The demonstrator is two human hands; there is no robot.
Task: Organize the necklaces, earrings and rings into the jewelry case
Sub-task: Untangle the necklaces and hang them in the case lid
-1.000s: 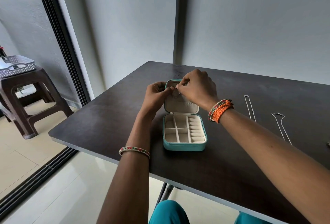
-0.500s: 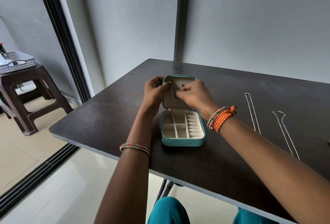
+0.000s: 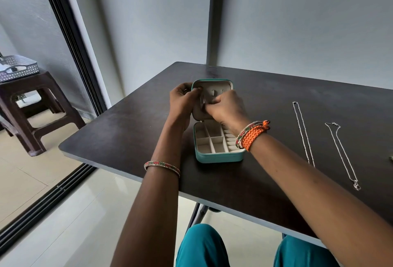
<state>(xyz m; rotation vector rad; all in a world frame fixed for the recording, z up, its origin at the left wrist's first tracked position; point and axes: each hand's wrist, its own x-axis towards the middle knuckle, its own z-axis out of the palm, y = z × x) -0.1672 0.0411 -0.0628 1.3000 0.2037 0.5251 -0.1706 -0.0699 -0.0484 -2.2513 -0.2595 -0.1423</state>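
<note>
Both hands at your open jewelry case (image 3: 219, 157) lid.
Left hand (image 3: 184, 103) grips lid edge; right hand (image 3: 225, 108) pinches something small, can't tell what.

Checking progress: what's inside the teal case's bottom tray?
The teal jewelry case's cream compartments that show look empty. The right hand and its wrist cover the tray's far right corner, so that part is unknown.

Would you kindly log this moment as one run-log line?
step: fitting a ring-like piece at jewelry case lid | left hand: steadies lid | right hand: pinches piece | necklaces: two, on table
</note>
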